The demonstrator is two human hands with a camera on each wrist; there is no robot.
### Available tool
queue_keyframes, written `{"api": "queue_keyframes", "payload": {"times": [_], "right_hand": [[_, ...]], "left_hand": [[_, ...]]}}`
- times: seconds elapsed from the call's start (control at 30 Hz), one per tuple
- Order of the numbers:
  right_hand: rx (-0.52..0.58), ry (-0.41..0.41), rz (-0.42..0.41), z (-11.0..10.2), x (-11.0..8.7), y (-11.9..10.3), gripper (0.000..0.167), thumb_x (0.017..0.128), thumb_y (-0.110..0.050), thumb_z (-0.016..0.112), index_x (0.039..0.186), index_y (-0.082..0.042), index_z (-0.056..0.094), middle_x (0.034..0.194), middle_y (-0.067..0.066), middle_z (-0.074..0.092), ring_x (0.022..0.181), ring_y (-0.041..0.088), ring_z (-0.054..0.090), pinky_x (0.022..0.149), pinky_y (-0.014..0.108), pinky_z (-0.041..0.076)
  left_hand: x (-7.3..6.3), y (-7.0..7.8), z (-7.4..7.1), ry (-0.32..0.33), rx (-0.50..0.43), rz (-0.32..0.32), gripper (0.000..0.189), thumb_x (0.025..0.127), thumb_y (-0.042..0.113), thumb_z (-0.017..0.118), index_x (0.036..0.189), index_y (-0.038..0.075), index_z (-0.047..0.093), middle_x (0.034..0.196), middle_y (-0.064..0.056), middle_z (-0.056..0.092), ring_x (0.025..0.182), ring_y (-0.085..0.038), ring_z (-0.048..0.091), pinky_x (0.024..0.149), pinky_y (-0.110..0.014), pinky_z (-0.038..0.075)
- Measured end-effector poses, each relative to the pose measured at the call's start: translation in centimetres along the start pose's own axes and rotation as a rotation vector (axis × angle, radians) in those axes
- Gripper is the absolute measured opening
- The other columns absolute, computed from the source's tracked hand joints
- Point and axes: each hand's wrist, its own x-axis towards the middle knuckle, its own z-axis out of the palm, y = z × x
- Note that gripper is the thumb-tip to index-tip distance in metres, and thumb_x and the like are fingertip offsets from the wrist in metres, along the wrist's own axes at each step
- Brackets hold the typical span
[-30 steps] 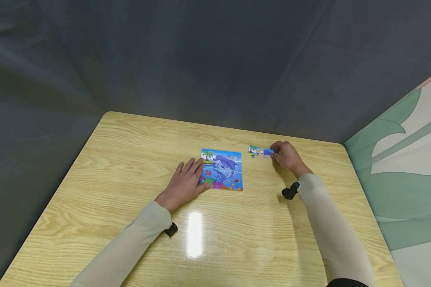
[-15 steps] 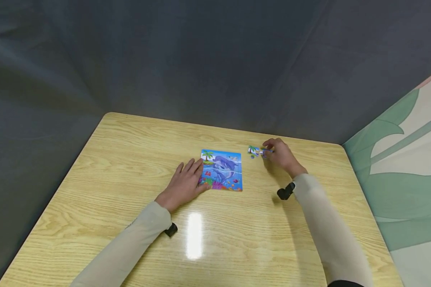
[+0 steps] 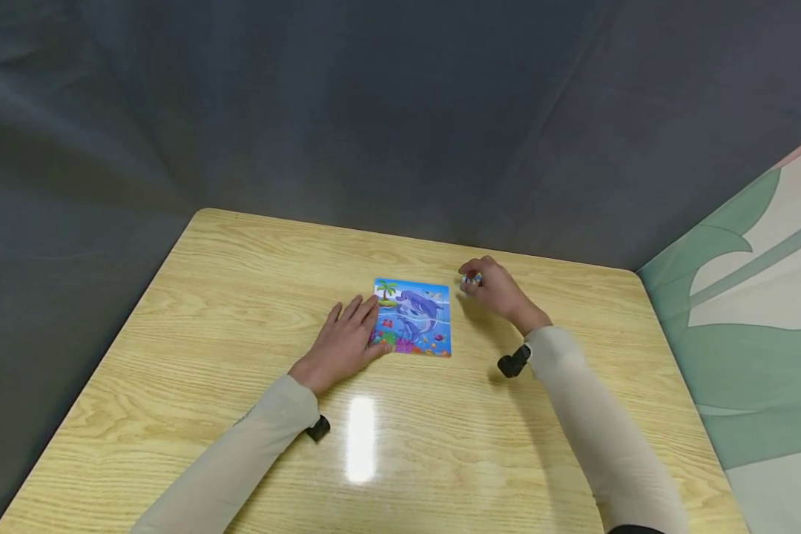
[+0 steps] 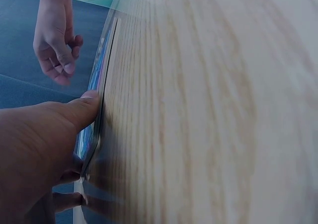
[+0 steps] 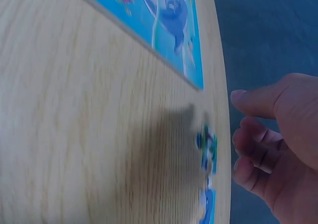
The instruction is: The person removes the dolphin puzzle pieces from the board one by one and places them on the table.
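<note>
Head view: right hand [image 3: 502, 291] moves nearer the puzzle [image 3: 415, 317]

It went toward nine o'clock. Its bent fingers and thumb stay apart, with nothing seen between them in the right wrist view. The tree piece [image 5: 210, 152] now looks easy to reach; a blue piece [image 5: 209, 206] lies beside it. The puzzle sits between eight and nine o'clock from that hand. The left hand [image 3: 343, 345], fingers spread, touches its left side. Count: two hands, two loose pieces, one puzzle, one table [image 3: 267, 267].
</note>
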Motion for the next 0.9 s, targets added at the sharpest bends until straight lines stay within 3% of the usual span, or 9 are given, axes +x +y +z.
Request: {"api": "queue_keyframes", "payload": {"times": [0.37, 0.67, 0.9], "right_hand": [[0.003, -0.059, -0.044, 1.8, 0.2, -2.4, 0.032, 0.106, -0.012, 0.067, 0.136, -0.002, 0.067, 0.128, 0.019, 0.061, 0.096, 0.029, 0.060, 0.084, 0.042, 0.051], [-0.049, -0.092, -0.089, 2.6, 0.5, -3.2, 0.034, 0.105, -0.014, 0.069, 0.136, -0.002, 0.068, 0.129, 0.019, 0.062, 0.111, 0.034, 0.064, 0.096, 0.049, 0.056], [-0.082, -0.109, -0.106, 3.2, 0.6, -3.2, 0.034, 0.103, -0.015, 0.072, 0.134, -0.001, 0.069, 0.128, 0.019, 0.062, 0.111, 0.033, 0.064, 0.101, 0.051, 0.055]], "left_hand": [[-0.2, 0.1, -0.1, -0.005, 0.001, 0.002, 0.089, 0.107, 0.064, 0.050, 0.170, 0.006, 0.026, 0.181, -0.008, 0.016, 0.169, -0.036, 0.015, 0.136, -0.064, 0.016], [-0.1, 0.2, -0.3, -0.008, 0.001, 0.001, 0.088, 0.107, 0.064, 0.050, 0.170, 0.006, 0.026, 0.181, -0.009, 0.016, 0.169, -0.037, 0.015, 0.136, -0.064, 0.016], [-0.1, 0.2, -0.3, -0.006, 0.004, 0.001, 0.088, 0.108, 0.063, 0.050, 0.170, 0.006, 0.027, 0.181, -0.009, 0.016, 0.168, -0.037, 0.016, 0.135, -0.064, 0.016]]}}
